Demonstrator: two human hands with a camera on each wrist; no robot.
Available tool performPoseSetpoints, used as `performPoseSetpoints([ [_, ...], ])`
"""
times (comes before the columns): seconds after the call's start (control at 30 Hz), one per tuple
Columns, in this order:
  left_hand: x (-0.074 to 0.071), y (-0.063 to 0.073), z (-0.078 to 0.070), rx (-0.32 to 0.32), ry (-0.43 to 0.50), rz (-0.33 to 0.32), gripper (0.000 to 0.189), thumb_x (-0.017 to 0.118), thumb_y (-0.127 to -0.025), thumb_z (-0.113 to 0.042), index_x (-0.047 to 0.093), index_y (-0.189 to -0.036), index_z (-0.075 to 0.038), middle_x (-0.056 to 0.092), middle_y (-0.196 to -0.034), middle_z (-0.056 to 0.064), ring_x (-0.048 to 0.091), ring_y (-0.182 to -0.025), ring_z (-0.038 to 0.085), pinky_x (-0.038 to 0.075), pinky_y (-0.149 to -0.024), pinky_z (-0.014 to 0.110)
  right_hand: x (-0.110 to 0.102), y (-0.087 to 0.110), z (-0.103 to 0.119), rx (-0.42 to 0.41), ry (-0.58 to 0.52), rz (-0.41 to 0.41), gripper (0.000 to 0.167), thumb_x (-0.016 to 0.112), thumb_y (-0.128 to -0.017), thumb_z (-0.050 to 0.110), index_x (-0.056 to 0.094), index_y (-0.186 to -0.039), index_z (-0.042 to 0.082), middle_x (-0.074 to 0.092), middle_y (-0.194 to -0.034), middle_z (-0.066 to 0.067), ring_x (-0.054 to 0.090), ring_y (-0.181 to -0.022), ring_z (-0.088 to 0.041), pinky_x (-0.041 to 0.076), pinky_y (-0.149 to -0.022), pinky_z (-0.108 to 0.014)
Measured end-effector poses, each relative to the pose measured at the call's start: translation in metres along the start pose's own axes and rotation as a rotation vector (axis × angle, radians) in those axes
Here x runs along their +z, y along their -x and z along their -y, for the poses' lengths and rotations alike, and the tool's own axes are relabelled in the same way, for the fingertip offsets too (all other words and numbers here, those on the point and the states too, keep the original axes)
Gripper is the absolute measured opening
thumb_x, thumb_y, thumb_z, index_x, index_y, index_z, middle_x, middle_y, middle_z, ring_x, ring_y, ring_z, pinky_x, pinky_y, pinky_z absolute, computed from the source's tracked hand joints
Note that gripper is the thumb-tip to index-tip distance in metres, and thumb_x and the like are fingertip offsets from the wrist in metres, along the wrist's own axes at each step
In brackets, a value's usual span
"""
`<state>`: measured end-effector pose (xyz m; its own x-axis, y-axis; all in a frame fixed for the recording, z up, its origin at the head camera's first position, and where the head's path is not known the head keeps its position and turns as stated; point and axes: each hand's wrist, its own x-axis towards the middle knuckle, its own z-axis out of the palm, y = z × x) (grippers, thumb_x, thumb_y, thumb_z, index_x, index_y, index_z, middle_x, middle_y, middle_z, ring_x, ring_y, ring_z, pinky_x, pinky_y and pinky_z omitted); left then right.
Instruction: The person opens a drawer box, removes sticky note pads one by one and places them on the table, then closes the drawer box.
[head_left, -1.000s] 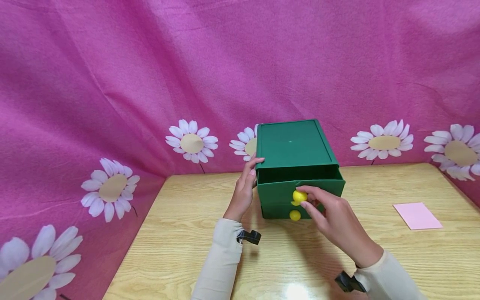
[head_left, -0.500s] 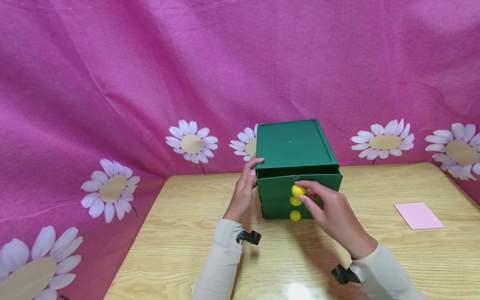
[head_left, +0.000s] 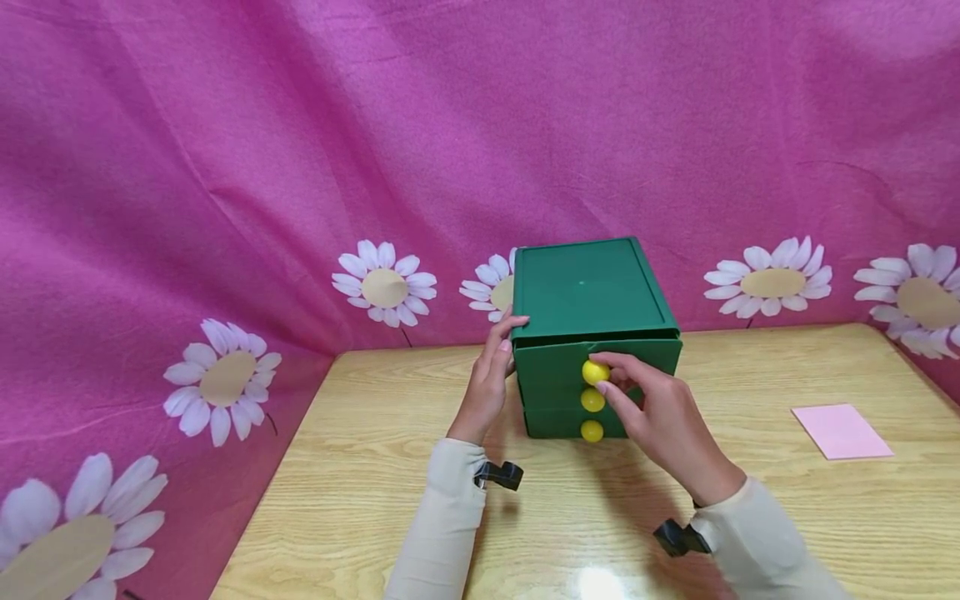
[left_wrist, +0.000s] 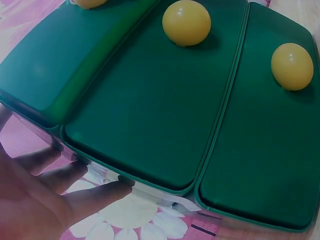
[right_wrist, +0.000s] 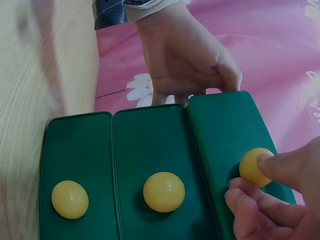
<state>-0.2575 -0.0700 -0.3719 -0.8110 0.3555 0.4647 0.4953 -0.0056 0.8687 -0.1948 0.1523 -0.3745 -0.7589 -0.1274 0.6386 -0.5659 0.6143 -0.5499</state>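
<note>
A green drawer cabinet [head_left: 592, 287] with three stacked drawers stands on the table. Each drawer front carries a round yellow knob. The top drawer [right_wrist: 225, 130] juts slightly past the two below it, with a thin dark gap under the cabinet's top edge. My right hand [head_left: 667, 417] pinches the top knob [right_wrist: 256, 167] between thumb and fingers. The middle knob [left_wrist: 186, 23] and the bottom knob [left_wrist: 292, 66] are untouched. My left hand [head_left: 487, 379] rests against the cabinet's left side, its fingers extended along that wall in the left wrist view. Some of its fingertips are hidden in the head view.
A pink square of paper [head_left: 843, 432] lies on the wooden table [head_left: 360, 467], right of the cabinet. Behind the table hangs a magenta cloth [head_left: 465, 150] printed with white daisies. Black wrist cameras are strapped over both sleeves.
The top drawer has slid back into the cabinet, leaving only a thin gap. My right hand moved inward with its knob. The left hand stayed in place.
</note>
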Motion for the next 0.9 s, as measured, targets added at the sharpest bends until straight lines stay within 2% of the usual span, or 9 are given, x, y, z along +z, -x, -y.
performPoseSetpoints([
  [0.43,-0.0012,-0.0001,-0.0020,-0.004,0.003,-0.003,0.039,0.024,-0.107,-0.015,0.037,-0.142,-0.006,0.016,-0.160,0.008,0.020,-0.145,0.022,0.032,-0.105,0.059,0.0047,-0.0059,-0.0030,0.036,-0.021,-0.031,0.035,0.072,-0.086,0.008,0.065,-0.120,0.013,0.069,-0.085,-0.001,0.059,-0.068,-0.008,0.047,-0.056,-0.019],
  [0.67,-0.0017,-0.0001,-0.0030,-0.005,-0.004,-0.002,0.038,0.024,-0.107,-0.014,0.038,-0.141,-0.006,0.016,-0.160,0.009,0.019,-0.145,0.022,0.033,-0.104,0.060,0.0059,-0.0077,-0.0044,0.057,-0.022,-0.016,0.037,0.071,-0.086,0.006,0.064,-0.122,0.014,0.069,-0.087,0.002,0.059,-0.069,-0.009,0.049,-0.057,-0.023],
  [0.9,-0.0011,-0.0004,-0.0026,-0.010,0.019,0.005,0.038,0.024,-0.106,-0.014,0.037,-0.141,-0.006,0.015,-0.160,0.008,0.019,-0.145,0.023,0.031,-0.105,0.061,0.0056,-0.0082,-0.0065,0.070,-0.030,-0.003,0.038,0.070,-0.087,0.006,0.063,-0.123,0.014,0.068,-0.088,0.002,0.060,-0.069,-0.010,0.050,-0.060,-0.021],
])
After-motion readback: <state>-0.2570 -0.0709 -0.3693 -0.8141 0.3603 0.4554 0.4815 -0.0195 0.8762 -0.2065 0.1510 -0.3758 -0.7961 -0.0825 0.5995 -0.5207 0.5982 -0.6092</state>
